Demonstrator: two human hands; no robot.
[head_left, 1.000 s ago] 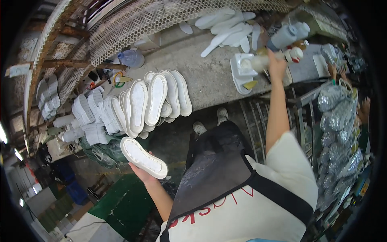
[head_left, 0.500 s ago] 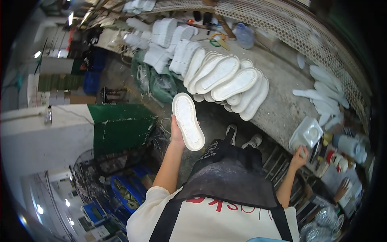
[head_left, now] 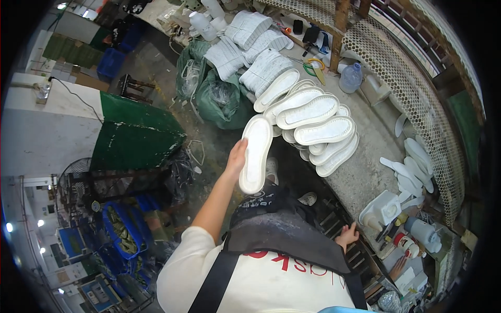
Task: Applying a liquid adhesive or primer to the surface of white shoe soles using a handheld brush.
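My left hand point(head_left: 237, 158) is closed on the side edge of a white shoe sole point(head_left: 255, 156), holding it lengthwise over the floor in front of my apron. The sole's recessed inner face with its raised rim shows. A pile of similar white shoe soles point(head_left: 308, 112) lies overlapped along the bench's near edge, beyond the held one. My right hand point(head_left: 347, 236) is off the bench's edge at the right, empty, with the index finger stretched out and the thumb apart from it. Nearest to it stands a white plastic container point(head_left: 386, 206) with a pale handle-like piece point(head_left: 371, 223) in it.
Bundled stacks of white sheet pieces point(head_left: 266, 70) lie at the bench's far left, beside green sacks point(head_left: 219, 101). Scissors point(head_left: 315, 67) and a clear jug point(head_left: 350, 78) stand farther back. White insole-shaped pieces point(head_left: 412, 167) lie right. Another person's hand point(head_left: 399, 266) shows lower right.
My right hand has come away from the white container and moved back toward me. My left hand still holds the sole, now turned more upright. The view has shifted.
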